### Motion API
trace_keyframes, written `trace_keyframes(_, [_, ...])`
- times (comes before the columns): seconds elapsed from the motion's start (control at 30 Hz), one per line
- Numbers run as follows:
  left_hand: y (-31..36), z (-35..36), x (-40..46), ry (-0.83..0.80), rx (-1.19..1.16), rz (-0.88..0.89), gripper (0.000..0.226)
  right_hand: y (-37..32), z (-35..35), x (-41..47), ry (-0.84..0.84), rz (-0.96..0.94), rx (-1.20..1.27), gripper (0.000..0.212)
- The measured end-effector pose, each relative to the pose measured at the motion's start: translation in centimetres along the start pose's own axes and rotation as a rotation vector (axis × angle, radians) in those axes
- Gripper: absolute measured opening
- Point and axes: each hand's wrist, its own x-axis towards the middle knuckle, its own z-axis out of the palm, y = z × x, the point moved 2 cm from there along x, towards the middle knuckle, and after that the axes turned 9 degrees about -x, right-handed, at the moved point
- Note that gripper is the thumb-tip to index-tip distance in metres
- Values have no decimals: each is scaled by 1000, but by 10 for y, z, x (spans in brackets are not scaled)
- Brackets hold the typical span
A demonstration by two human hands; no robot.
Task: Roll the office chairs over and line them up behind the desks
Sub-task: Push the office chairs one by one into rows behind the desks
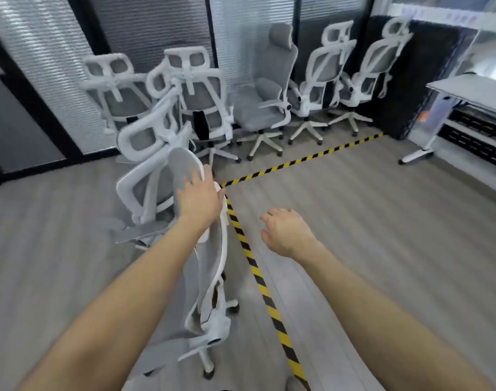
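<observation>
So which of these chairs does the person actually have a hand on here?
The nearest chair, seen from behind beside the striped floor tape. The left hand rests on the top of its backrest; the right hand hangs free, and the chairs along the glass wall are untouched.
</observation>
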Motion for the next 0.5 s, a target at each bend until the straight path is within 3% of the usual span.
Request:
trace_keyframes(0.1, [-6,11,2,-114,-47,-188,89,3,6,13,-2,-106,21,32])
trace_keyframes(0.3, [-14,9,-43,-47,129,-197,99,15,18,42,3,-262,53,23])
trace_keyframes(0.5, [-39,-14,-128,14,92,-208,91,-13,11,95,34,-293,170,14])
